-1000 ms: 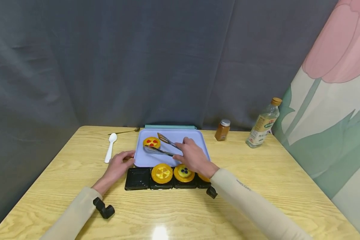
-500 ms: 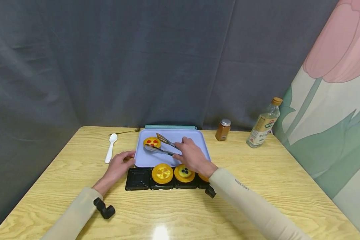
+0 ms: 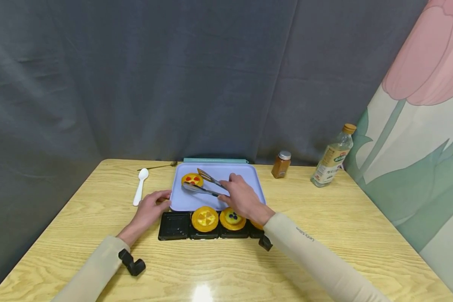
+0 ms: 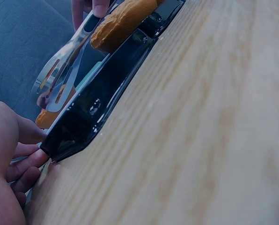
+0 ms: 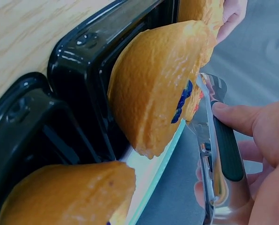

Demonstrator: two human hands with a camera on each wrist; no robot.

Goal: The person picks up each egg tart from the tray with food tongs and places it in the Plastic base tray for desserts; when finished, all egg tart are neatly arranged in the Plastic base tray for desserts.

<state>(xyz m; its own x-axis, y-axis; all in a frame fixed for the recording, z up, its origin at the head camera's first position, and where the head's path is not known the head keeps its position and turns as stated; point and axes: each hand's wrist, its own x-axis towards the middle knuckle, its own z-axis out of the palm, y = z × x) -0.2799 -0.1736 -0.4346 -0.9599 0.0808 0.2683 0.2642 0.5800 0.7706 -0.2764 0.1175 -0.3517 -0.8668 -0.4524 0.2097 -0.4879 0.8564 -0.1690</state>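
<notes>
My right hand (image 3: pixel 243 195) holds a pair of metal tongs (image 3: pixel 204 189) with black grips, thumb on one side. The tongs' arms are spread over the lilac tray (image 3: pixel 245 172). One tip overlaps the near edge of a tart with red pieces (image 3: pixel 192 180); the other is at its upper right. Whether either tip touches the tart cannot be seen. My left hand (image 3: pixel 151 209) holds the tray's left edge with bent fingers (image 4: pixel 29 164). Before the tray stand black square containers (image 3: pixel 174 225): the leftmost bare, others holding a yellow-topped tart (image 3: pixel 205 219), a blueberry tart (image 3: pixel 232 218) and a partly hidden tart (image 5: pixel 69 194).
A white spoon (image 3: pixel 141 186) lies left of the tray, and a thin dark utensil (image 3: pixel 158 167) behind it. A teal strip (image 3: pixel 215 160) lies along the tray's far side. An orange-brown jar (image 3: pixel 281 165) and a glass bottle (image 3: pixel 332 157) stand at the back right, before a dark curtain (image 3: pixel 173 84).
Hardly anything differs. The tongs remain spread at the red-topped tart, and the left hand stays at the tray's edge. The whole view has shifted very slightly.
</notes>
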